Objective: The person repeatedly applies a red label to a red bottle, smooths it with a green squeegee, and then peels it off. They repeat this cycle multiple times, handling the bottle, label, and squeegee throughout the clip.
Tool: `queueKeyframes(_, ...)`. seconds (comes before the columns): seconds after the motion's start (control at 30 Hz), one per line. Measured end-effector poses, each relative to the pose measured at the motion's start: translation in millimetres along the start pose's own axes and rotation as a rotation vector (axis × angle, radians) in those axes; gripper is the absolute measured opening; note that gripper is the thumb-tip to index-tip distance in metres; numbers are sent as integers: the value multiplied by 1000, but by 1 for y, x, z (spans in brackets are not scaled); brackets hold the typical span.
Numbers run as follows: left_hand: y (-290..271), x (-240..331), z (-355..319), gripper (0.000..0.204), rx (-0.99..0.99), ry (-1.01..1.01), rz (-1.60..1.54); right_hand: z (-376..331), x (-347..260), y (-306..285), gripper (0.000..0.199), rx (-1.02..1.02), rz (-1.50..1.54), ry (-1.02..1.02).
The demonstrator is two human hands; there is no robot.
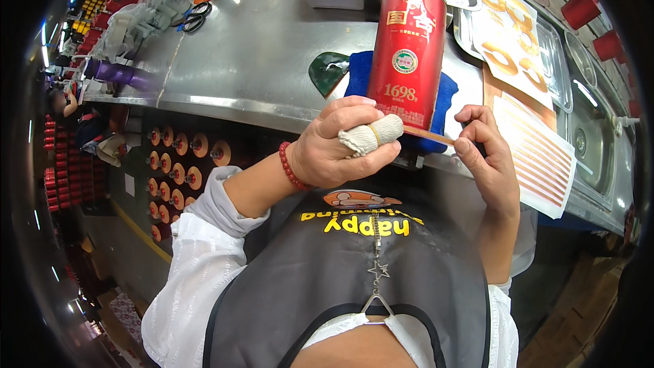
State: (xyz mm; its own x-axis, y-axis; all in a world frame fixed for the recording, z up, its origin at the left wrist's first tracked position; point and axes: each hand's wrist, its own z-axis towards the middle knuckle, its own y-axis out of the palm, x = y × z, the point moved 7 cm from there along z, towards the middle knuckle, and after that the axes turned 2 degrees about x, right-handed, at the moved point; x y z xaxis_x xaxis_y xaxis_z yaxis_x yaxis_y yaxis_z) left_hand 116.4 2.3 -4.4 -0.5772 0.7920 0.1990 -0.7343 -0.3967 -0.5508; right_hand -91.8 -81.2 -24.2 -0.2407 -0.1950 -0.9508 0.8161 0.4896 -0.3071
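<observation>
My left hand (320, 146) is closed around a rolled off-white cloth pad (377, 135) bound with a rubber band. The pad is held close to the lower end of a red bottle (409, 54) with gold print, which rests on a blue cloth (444, 99) at the table's near edge. Across the bottle's base end runs a thin copper-coloured strip (432, 136). Its right end is pinched between the thumb and a finger of my right hand (489, 160); the left end goes behind the pad, out of sight.
On the right lies a white sheet (545, 180) of similar strips, below another sheet with gold ring shapes (507, 20). A sink (593, 143) is beyond. Left are scissors (197, 17), a dark green flat piece (329, 71) and a purple bottle (116, 73). Metal trays stand behind.
</observation>
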Motion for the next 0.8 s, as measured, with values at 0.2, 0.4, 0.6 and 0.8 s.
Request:
queueKeyframes(0.2,19,1,29,37,-154,97,119,1,10,2,24,1,60,38)
queueKeyframes(0.4,18,-29,2,56,63,-216,-182,5,2,6,24,-49,63,12)
queueKeyframes(0.6,3,-4,-1,22,-37,57,-28,0,11,-3,24,6,46,22)
queueKeyframes(0.8,11,5,17,18,-156,207,2,0,14,-1,23,5,59,36)
